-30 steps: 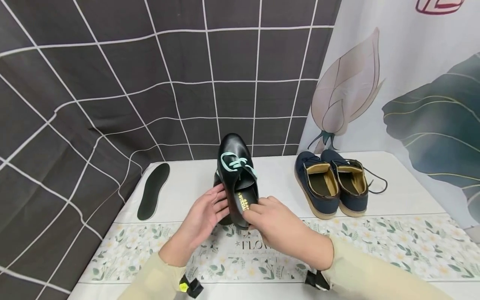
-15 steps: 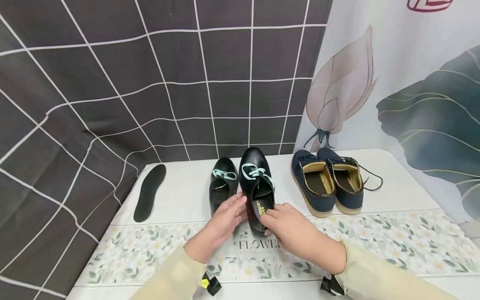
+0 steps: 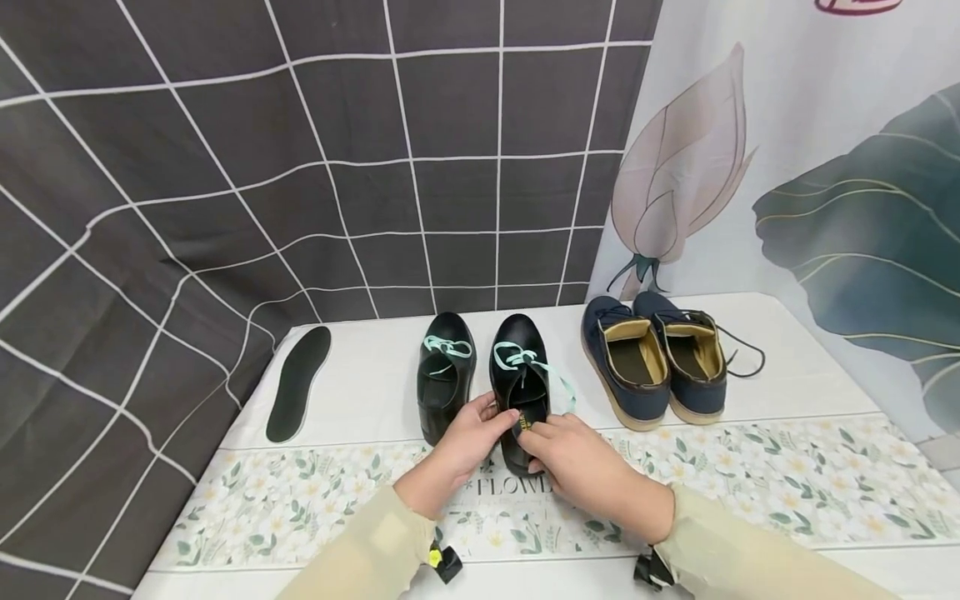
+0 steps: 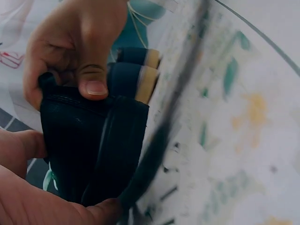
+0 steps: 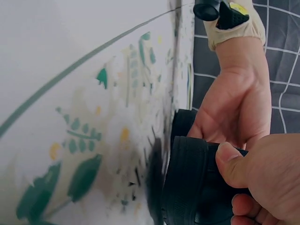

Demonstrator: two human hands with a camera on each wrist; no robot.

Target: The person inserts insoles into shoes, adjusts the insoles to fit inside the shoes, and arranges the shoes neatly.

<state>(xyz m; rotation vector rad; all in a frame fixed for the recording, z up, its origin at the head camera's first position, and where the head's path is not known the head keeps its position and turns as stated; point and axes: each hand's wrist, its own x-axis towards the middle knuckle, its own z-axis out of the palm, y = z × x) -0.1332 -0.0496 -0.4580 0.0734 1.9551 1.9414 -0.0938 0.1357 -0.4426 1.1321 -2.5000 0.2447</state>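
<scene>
The right-hand black shoe (image 3: pixel 519 332), with mint-green laces, points toe-away on the tabletop between both hands. My left hand (image 3: pixel 463 437) grips its left side, thumb over the collar rim and fingers along the outside. At the right rear, my right hand (image 3: pixel 588 467) pinches the rim beside the heel, with its thumb on the outside of the heel in the left wrist view. Gold lettering shows on the footbed inside. Seen close up, the heel (image 5: pixel 187 183) is upright. The matching black shoe (image 3: pixel 446 327) stands just left of it, partly behind my left hand.
A dark insole (image 3: pixel 298 383) lies flat at the left. Two navy shoes (image 3: pixel 647 407) with tan linings stand side by side at the right, one lace trailing. A floral strip (image 3: pixel 787 475) crosses the white tabletop. Dark grid cloth (image 3: pixel 337 208) hangs behind.
The held shoe has come down from a raised, tilted pose overlapping its mate, to the right of it on the tabletop. My left hand has shifted right, its thumb now over the rim.
</scene>
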